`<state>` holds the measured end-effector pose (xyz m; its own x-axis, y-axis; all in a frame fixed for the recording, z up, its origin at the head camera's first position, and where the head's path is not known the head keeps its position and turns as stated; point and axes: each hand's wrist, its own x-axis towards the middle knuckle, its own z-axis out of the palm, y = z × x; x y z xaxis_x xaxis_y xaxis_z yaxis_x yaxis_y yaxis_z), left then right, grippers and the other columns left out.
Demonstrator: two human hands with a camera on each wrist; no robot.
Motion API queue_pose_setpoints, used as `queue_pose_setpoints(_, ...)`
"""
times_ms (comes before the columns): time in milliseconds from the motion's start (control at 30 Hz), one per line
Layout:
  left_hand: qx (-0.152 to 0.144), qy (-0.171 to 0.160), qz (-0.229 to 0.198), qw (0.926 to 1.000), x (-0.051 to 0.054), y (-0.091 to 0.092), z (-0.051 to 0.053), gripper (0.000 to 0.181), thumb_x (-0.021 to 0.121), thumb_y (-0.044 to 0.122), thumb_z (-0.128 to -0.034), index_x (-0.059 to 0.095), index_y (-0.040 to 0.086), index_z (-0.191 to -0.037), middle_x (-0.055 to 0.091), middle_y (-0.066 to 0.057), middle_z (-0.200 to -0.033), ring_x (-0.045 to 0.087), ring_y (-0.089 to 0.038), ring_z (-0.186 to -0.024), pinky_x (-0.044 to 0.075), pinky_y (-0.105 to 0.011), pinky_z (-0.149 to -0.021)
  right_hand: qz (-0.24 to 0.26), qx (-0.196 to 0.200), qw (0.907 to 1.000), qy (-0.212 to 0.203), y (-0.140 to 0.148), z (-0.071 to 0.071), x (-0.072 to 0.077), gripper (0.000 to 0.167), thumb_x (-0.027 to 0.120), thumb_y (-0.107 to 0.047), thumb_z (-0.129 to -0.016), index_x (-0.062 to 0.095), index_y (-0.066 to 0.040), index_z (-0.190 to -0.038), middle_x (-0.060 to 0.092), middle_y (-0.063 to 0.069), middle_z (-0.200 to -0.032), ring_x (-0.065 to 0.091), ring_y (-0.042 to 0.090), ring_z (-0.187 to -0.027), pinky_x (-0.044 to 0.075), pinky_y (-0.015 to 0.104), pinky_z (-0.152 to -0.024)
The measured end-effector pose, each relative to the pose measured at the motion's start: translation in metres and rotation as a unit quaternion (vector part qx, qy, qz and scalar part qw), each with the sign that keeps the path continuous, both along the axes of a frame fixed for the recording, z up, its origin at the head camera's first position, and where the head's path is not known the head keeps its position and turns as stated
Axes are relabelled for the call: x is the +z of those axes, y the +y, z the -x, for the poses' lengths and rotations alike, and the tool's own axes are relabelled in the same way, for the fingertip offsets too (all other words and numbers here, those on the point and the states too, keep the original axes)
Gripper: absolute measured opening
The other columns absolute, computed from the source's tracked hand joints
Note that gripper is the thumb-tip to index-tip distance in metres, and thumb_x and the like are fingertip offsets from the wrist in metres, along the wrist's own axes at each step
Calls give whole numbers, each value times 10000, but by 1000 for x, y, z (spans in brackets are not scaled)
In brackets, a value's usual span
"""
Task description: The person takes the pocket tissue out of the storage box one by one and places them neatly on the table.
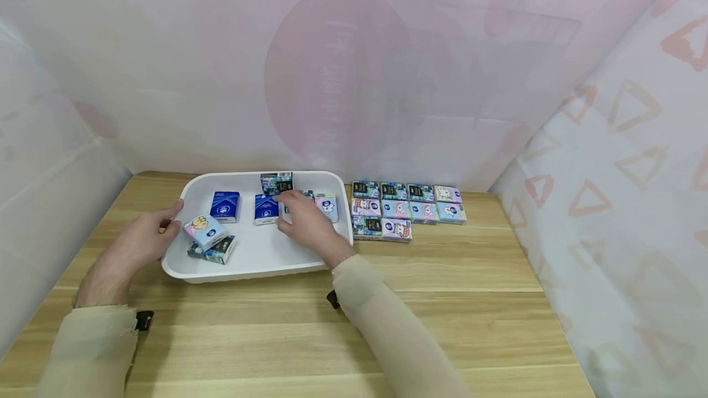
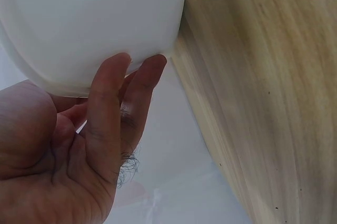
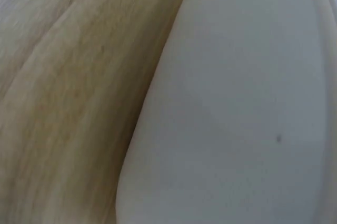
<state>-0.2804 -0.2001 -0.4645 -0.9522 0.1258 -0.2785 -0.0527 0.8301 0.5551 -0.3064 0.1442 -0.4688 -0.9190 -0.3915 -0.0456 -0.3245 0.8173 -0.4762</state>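
My left hand (image 1: 145, 235) holds the white plastic tray (image 1: 260, 269) at its left end; in the left wrist view its fingers (image 2: 102, 105) press the tray's outer wall. My right hand (image 1: 310, 223) is inside the tray, its fingertips at the right edge of a blue tissue pack (image 1: 267, 209). It partly covers a dark patterned pack, so whether it grips one is hidden. Another blue pack (image 1: 225, 206) lies farther left. A light cartoon pack (image 1: 206, 231) rests across a dark pack (image 1: 221, 252). At the back wall stands a dark pack (image 1: 276, 183); a pale pack (image 1: 327, 207) lies at the right.
Right of the tray, several small tissue packs (image 1: 395, 209) lie in tidy rows on the wooden table (image 1: 442, 300). Printed fabric walls (image 1: 442, 78) enclose the back and sides. The right wrist view has only the tray's outer wall (image 3: 237, 103) and wood grain.
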Motion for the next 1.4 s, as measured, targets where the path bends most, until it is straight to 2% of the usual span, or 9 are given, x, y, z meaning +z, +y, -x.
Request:
queue_pose_setpoints(300,39,-37,59,10000,2,0,0,653,467,187,-1246,216,-19,-1813,501,-525,-1598,697,-466,-1092,569,-354,-729,-674,206,9975,-37,-28,5,-7,603,757,-317,-1167,587,-210,-1735,577,14,-1803,575,215,-1658,467,364,-1375)
queue_pose_setpoints(600,7,38,37,10000,3,0,1,649,470,183,-1243,238,-28,-1811,513,-521,-1598,696,-475,-1105,575,-347,-736,-1536,184,9878,160,-43,5,-12,602,735,-395,-1177,581,-265,-1744,547,-52,-1828,517,213,-1701,437,380,-1400)
queue_pose_setpoints(733,-7,44,72,10000,3,-1,1,650,475,181,-1240,246,-32,-1810,514,-521,-1604,686,-490,-1128,567,-338,-746,-1824,182,9822,409,-45,5,-13,543,734,-406,-1176,641,-267,-1693,602,-59,-1774,556,201,-1659,465,369,-1378)
queue_pose_setpoints(867,-35,43,117,9999,3,-1,1,651,481,180,-1239,248,-33,-1808,515,-523,-1605,680,-506,-1149,557,-321,-754,-1903,173,9801,530,-45,5,-15,443,738,-404,-1174,718,-270,-1596,677,-77,-1674,623,167,-1571,510,341,-1330)
queue_pose_setpoints(1067,-53,49,105,9999,3,-1,1,650,480,175,-1237,248,-41,-1804,520,-526,-1595,682,-507,-1142,556,-325,-753,-1872,274,9802,583,-42,4,-13,286,780,-442,-1149,798,-272,-1378,759,-110,-1432,691,120,-1332,579,284,-1174)
queue_pose_setpoints(1167,-43,41,111,9999,3,-2,0,651,482,178,-1238,250,-39,-1805,525,-523,-1592,683,-508,-1143,554,-324,-753,-1871,262,9802,598,-40,2,-11,227,802,-490,-1127,807,-282,-1219,762,-129,-1260,670,92,-1168,584,250,-1024)
queue_pose_setpoints(1300,-40,-6,147,9999,3,-2,0,654,484,184,-1239,246,-27,-1810,512,-518,-1612,666,-512,-1167,535,-322,-773,-1817,59,9825,405,-37,-4,-8,291,848,-561,-1078,766,-290,-1011,705,-135,-1030,616,80,-962,533,244,-777)
queue_pose_setpoints(1400,-33,-71,157,9998,3,-1,1,662,482,184,-1238,229,-13,-1817,489,-519,-1637,641,-520,-1198,535,-346,-808,-1767,-80,9839,240,-36,-9,-7,337,888,-551,-1049,727,-276,-939,667,-124,-954,605,76,-873,498,257,-694)
